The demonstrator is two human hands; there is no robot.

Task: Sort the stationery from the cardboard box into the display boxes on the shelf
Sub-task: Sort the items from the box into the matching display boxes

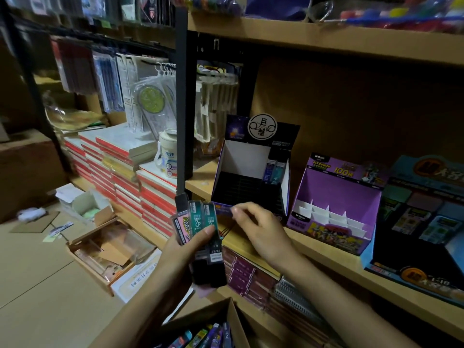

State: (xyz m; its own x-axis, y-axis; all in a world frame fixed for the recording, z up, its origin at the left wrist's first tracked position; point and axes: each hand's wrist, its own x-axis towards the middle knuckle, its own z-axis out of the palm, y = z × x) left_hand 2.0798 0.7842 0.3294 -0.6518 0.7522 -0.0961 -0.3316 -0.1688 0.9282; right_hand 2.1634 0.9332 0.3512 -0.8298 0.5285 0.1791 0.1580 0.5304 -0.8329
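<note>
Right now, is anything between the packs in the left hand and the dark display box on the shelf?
Only the right hand, in front of the display box, lies between. Nothing else visible blocks the packs held in the left hand.

Dim, warm indoor light, soft blur throughout, wide-angle bending at the edges, deep shadows under shelves

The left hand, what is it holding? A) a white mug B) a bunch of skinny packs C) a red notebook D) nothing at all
B: the left hand grips a fanned bunch of skinny packs, with its thumb pressed across their fronts.
</note>
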